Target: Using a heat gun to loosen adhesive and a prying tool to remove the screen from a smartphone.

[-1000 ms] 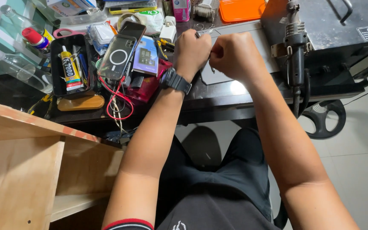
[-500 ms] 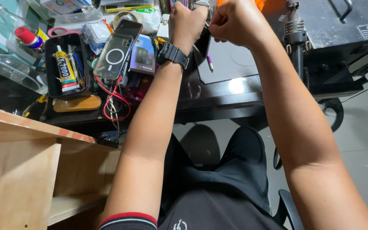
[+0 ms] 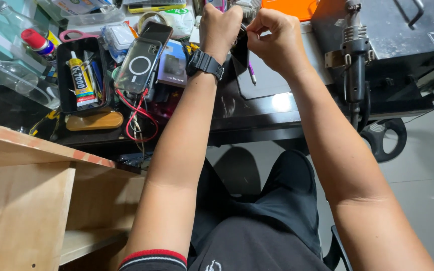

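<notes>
Both forearms ran up from the lower edge of the view toward twelve o'clock, the left one near upright, the right one slanting in from five o'clock, and they met above the dark tabletop (image 3: 257, 123). At two o'clock on it stood a black machine housing (image 3: 393, 30) with a grey handled tool (image 3: 353, 55) hanging down its front edge. At eight o'clock a bare plywood shelf unit (image 3: 26, 200) filled the corner.

The left hand (image 3: 220, 25) was curled into a loose fist, knuckles facing the camera, with a black wristwatch (image 3: 204, 64) strapped just below it. The right hand (image 3: 275, 37) was bent at the wrist, its fingers pinched in toward the left. Between them both hands gripped a small dark flat object (image 3: 239, 50), held clear above the tabletop at twelve o'clock. It looked black and slim, tilted on edge, with most of it hidden by the fingers; what it was could not be told.

At ten o'clock from the hands lay a clear phone case (image 3: 137, 68) with a white ring on its back, resting beside a black tray (image 3: 66, 75) that held a yellow glue tube (image 3: 80, 80). Red wires (image 3: 139, 113) looped below the case. A thin purple pen (image 3: 251, 73) lay on the tabletop just under the held object, at six o'clock from it.
</notes>
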